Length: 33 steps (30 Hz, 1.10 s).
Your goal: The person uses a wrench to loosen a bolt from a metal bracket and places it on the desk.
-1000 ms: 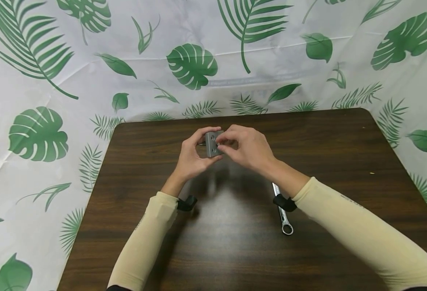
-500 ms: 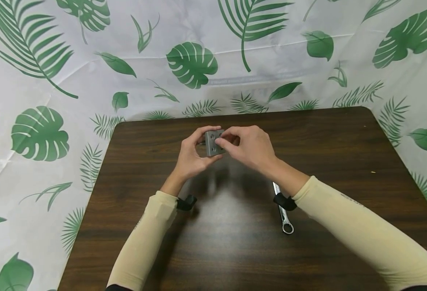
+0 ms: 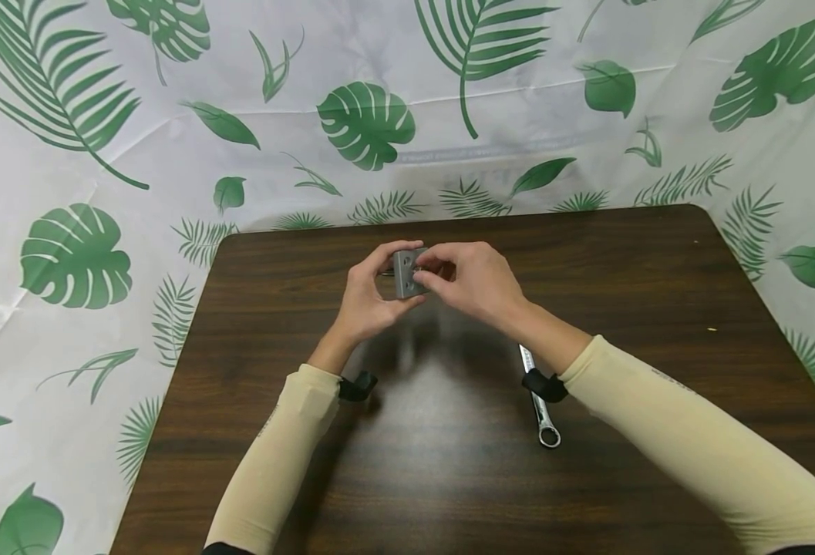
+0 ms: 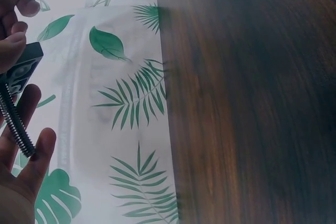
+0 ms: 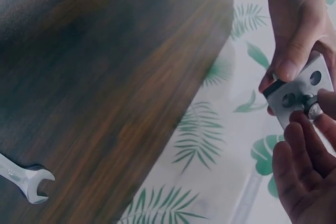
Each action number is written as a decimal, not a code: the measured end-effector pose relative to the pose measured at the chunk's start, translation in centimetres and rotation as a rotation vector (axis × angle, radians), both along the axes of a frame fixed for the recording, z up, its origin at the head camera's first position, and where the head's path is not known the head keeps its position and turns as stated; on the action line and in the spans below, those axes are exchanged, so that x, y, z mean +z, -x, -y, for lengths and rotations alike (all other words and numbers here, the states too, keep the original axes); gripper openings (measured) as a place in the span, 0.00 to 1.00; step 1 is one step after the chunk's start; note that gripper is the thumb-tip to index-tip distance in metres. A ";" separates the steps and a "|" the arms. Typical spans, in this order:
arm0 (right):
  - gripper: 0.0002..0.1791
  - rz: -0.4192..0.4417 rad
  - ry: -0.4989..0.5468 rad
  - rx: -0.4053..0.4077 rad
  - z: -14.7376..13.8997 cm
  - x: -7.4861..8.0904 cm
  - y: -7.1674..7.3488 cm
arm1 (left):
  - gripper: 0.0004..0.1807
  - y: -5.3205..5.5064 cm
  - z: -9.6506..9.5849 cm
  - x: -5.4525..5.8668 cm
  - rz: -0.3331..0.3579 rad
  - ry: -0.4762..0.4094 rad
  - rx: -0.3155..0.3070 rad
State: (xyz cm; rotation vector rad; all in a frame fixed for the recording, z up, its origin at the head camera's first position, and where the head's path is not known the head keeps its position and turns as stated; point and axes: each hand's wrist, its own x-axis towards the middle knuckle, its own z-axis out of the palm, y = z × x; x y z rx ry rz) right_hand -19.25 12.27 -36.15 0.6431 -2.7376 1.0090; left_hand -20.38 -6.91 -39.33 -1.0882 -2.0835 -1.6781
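Observation:
My left hand (image 3: 368, 297) holds a grey metal block (image 3: 404, 284) with round holes up above the far part of the table, thumb and fingers at its opposite edges. A bolt (image 4: 19, 129) passes through the block; its threaded shank sticks out on the left-hand side, shown in the left wrist view. On the other face, the thumb and fingertips of my right hand (image 3: 479, 279) pinch the bolt head (image 5: 314, 110), partly covering it. Two holes beside the head are visible in the right wrist view.
A combination wrench (image 3: 544, 420) lies on the dark wood table (image 3: 449, 478), under and beside my right wrist. Behind the table's far edge hangs a white sheet (image 3: 275, 177) with green leaves. A tiny yellowish scrap (image 3: 712, 329) is at the right.
My right fingers have shifted slightly around the bolt head, moving a little right and then back toward it. The left hand and the block stay nearly still, and the wrench has not moved.

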 end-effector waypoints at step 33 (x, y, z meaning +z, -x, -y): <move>0.18 -0.004 -0.086 -0.124 0.0 0.2 0.0 | 0.37 -0.1 -0.2 -0.1 0.004 -0.009 -0.010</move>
